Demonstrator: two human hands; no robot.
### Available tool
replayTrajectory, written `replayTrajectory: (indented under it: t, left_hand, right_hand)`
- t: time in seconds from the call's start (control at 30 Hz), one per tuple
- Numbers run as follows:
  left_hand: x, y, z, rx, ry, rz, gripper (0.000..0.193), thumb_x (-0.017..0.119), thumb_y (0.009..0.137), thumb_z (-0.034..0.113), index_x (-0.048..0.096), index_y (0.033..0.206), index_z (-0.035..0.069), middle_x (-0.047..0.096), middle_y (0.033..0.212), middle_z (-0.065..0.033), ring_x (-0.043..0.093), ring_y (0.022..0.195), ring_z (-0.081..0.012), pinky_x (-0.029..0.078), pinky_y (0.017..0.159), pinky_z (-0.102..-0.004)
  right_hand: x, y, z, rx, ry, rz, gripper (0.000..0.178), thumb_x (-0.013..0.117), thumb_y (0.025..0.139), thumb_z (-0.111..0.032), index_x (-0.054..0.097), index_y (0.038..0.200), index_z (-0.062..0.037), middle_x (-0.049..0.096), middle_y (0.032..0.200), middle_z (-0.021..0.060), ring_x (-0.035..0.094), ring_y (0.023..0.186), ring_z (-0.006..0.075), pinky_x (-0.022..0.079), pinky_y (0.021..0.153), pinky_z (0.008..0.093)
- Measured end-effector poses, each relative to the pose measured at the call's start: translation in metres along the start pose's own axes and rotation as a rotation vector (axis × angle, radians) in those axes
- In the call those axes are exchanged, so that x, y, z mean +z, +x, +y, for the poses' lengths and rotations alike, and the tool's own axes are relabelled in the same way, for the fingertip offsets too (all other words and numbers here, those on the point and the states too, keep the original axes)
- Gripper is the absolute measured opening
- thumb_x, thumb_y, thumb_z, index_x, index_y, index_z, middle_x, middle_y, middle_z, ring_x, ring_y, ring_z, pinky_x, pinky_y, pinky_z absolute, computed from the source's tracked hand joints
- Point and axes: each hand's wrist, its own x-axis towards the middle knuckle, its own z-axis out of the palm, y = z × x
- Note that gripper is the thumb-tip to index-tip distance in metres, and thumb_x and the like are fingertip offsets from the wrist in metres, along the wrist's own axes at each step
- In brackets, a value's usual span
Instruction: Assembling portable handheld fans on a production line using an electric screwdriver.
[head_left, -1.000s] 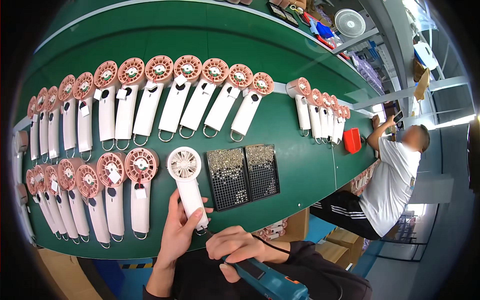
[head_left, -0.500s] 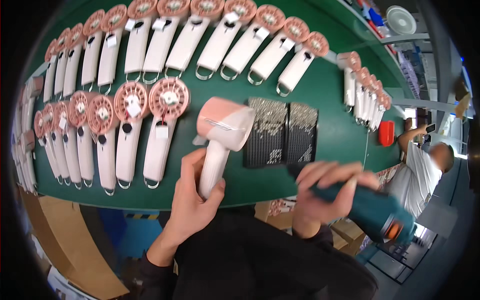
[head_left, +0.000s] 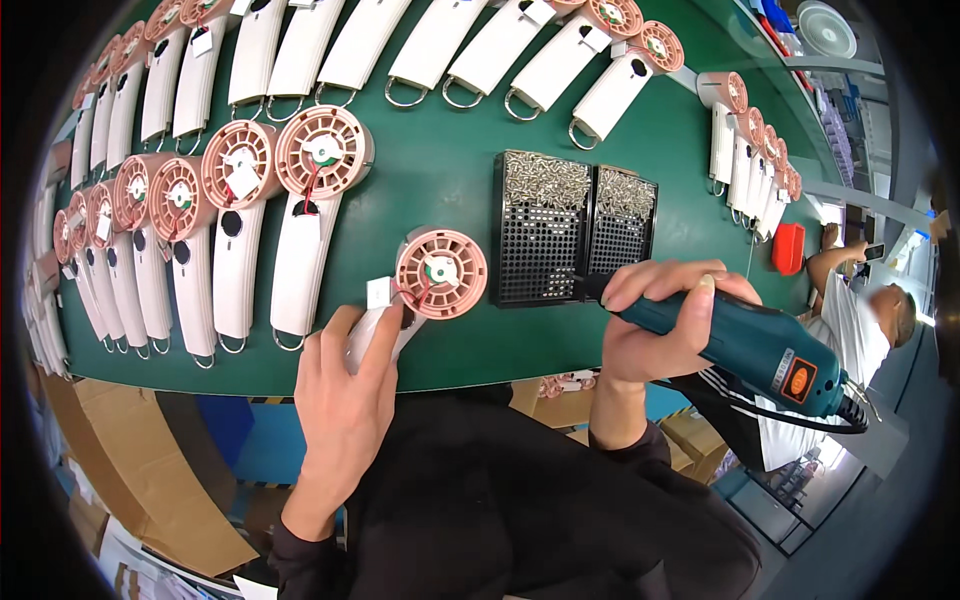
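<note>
Surface: green, curved by the lens.
Fan rows: white handles with pink round heads, lying above and left of the left fingers.
Upper fan row: at the far edge.
Two black screw trays: just above the right fingers.
Red box: well right of them.

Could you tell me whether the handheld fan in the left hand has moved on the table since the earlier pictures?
Yes. The handheld fan was turned over, pink motor side up, and lies left of the black screw trays, held by the left hand.
</note>
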Motion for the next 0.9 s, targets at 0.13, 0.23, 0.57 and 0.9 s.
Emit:
replayTrajectory:
  t: [0.13,0.23,0.57,0.9]
  left_hand:
    - [-0.005,0.005,0.004,-0.017,0.018,-0.034,0.055,0.069,0.073,0.002,0.056,0.125,0.014,0.052,0.11,-0.0114,0.052,0.084,-0.0276,0.046,0.073,-0.0373]
    - [-0.002,0.006,0.001,-0.002,-0.061,0.03,0.055,0.071,0.073,0.002,0.052,0.124,0.009,0.053,0.107,-0.0125,0.053,0.084,-0.029,0.045,0.073,-0.0381]
    - [0.001,0.005,-0.004,-0.013,-0.183,0.04,0.062,0.073,0.071,0.001,0.044,0.126,0.003,0.053,0.102,-0.0148,0.053,0.08,-0.0309,0.044,0.069,-0.0395]
    - [0.001,0.006,-0.008,0.027,-0.214,0.052,0.06,0.073,0.071,0.001,0.044,0.124,0.001,0.054,0.103,-0.0155,0.052,0.079,-0.0309,0.045,0.068,-0.0391]
  right_hand:
    - [0.0,0.001,0.003,0.001,0.011,-0.028,0.025,0.053,0.088,-0.009,0.034,0.104,-0.005,0.048,0.064,0.0134,0.048,0.037,0.0209,0.046,0.035,0.035]
    - [0.003,0.001,0.003,-0.024,0.014,-0.053,0.025,0.054,0.088,-0.009,0.034,0.102,-0.0047,0.048,0.064,0.0132,0.048,0.037,0.0206,0.045,0.035,0.0344]
    - [0.007,0.001,0.002,-0.026,-0.101,-0.088,0.025,0.052,0.087,-0.008,0.033,0.103,-0.0035,0.048,0.063,0.0137,0.048,0.037,0.0203,0.046,0.035,0.0341]
    - [0.01,-0.001,0.004,-0.058,-0.093,-0.091,0.025,0.052,0.086,-0.006,0.033,0.102,-0.0013,0.048,0.063,0.0139,0.048,0.037,0.0208,0.047,0.035,0.0351]
